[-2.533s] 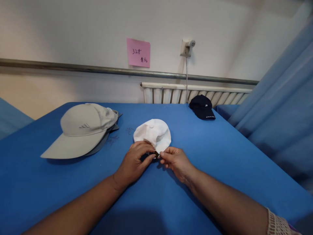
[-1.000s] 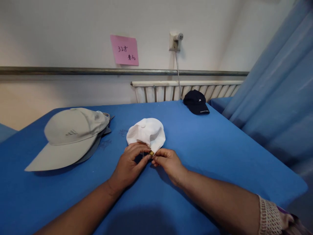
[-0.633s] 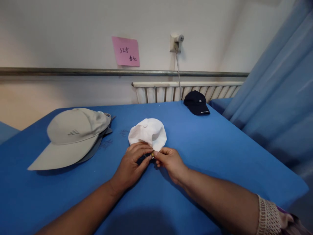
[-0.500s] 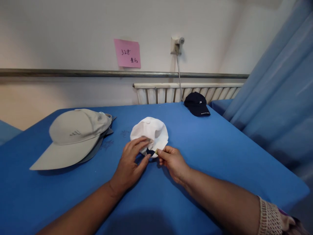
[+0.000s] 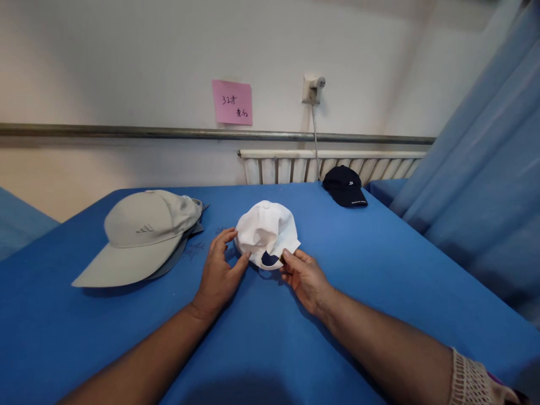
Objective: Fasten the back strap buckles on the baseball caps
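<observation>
A white cap (image 5: pixel 268 228) rests on the blue-covered table with its back opening and strap toward me; a dark patch shows through the opening. My right hand (image 5: pixel 306 278) pinches the cap's strap end at the right of the opening, thumb on top. At the cap's left side is my left hand (image 5: pixel 221 270), thumb and fingers spread apart, the tips at or touching the fabric. The cap's brim is hidden behind its crown.
At left, a light grey cap (image 5: pixel 141 225) lies on top of darker caps (image 5: pixel 171 259). A navy cap (image 5: pixel 345 185) sits at the far right of the blue table (image 5: pixel 261 332). Behind are a radiator (image 5: pixel 287 169), a metal rail (image 5: pixel 169 133) and a plug (image 5: pixel 314 90). A blue curtain (image 5: pixel 468 146) hangs right.
My left hand has moved off the cap's opening to its left side, its fingers spreading. The right hand keeps its pinch on the strap end. The whole view has shifted slightly.
</observation>
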Demonstrator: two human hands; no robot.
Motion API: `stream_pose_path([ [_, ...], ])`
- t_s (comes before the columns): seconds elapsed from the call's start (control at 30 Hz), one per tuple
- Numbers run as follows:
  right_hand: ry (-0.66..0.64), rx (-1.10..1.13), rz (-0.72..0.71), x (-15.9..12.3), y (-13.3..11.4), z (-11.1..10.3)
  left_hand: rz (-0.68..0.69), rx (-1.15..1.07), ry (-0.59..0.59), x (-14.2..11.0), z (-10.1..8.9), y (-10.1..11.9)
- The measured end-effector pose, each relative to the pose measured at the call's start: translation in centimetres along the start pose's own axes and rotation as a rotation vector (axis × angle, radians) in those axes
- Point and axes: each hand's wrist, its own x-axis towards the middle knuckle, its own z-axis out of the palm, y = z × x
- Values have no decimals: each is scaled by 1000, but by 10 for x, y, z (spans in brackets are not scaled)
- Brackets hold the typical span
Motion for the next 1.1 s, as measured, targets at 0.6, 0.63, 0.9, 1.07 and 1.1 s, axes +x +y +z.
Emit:
stream_pose_path([
  [0.6,241,-1334,-664,26,-42,-41,-157,-52,-133,4,0,-5],
  [0.63,183,-1359,-660,27,-40,-40,-159,-53,-136,4,2,-4],
  [0.9,24,-1776,-342,38,-32,-22,-238,32,-262,8,17,-8],
  [1.07,9,-1906,-313,41,-33,-17,-249,17,-253,11,18,-11],
  [1.1,8,-1925,-322,41,-32,-17,-244,7,-240,11,17,-11],
])
